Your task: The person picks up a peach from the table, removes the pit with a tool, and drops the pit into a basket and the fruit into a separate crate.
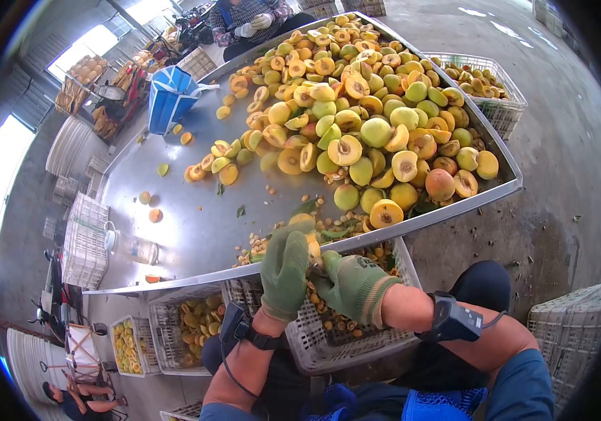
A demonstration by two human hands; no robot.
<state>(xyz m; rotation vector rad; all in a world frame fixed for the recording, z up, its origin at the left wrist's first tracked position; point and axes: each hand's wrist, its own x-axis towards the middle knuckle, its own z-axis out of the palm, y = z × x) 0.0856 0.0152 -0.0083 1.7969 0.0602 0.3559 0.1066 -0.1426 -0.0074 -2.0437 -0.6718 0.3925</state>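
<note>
My left hand [285,270], in a green glove, is closed round a piece of yellow fruit [312,245] at the near edge of the metal table [209,210]. Pressed close to the same fruit from the right is my right hand [356,286], also gloved, its fingers closed; what lies between them is too small to make out. Both hands are above a grey crate [349,351] holding small pits and fruit bits. Just beyond the hands, loose pits and leaves lie on the table. A large heap of halved and whole fruit [374,133] covers its right part.
A blue and white container [170,98] and a clear plastic jug [132,247] stand on the table. Fruit crates [483,84] flank it at the right and near left [191,326]. A person [251,24] in gloves sits across the table; another [83,400] is at lower left.
</note>
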